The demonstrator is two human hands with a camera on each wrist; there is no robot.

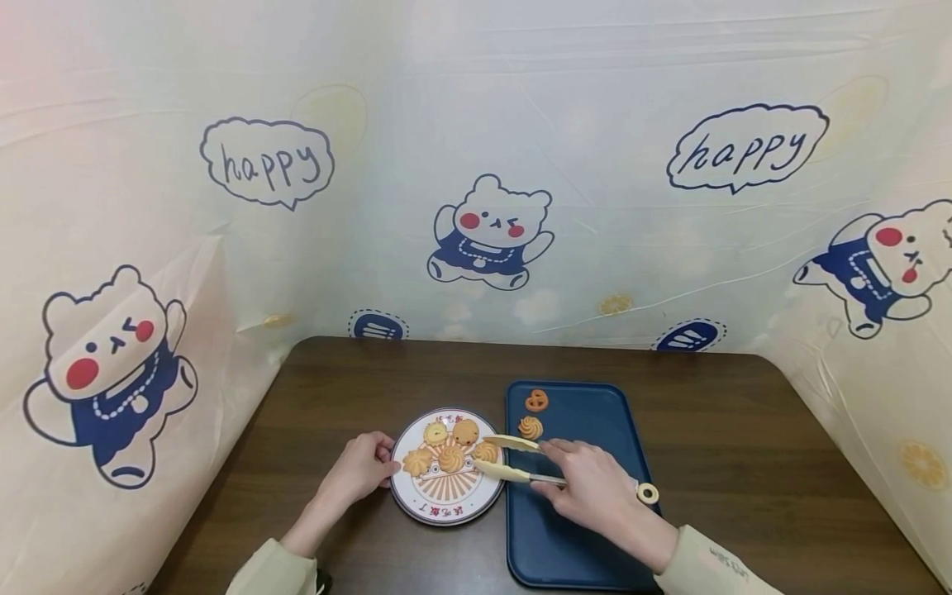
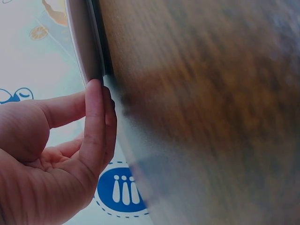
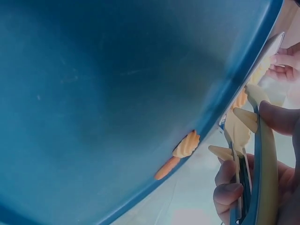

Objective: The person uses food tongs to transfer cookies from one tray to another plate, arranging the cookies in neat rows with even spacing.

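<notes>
My left hand (image 1: 362,468) holds the left rim of a round white plate (image 1: 446,506), thumb and fingers pinching its edge in the left wrist view. Several cookies lie on the plate. My right hand (image 1: 595,487) grips pale yellow tongs (image 1: 546,477) over the tray's left edge. The tong tips are on either side of a swirled cookie (image 1: 486,451) at the plate's right side; whether they touch it I cannot tell. On the blue tray (image 1: 580,545) lie a swirled cookie (image 1: 530,427) and a pretzel-shaped one (image 1: 537,401), near its upper left corner.
The tray stands directly right of the plate on a brown wooden table (image 1: 335,380). A printed cloth (image 1: 387,248) with bears and "happy" bubbles hangs behind the table and at both sides.
</notes>
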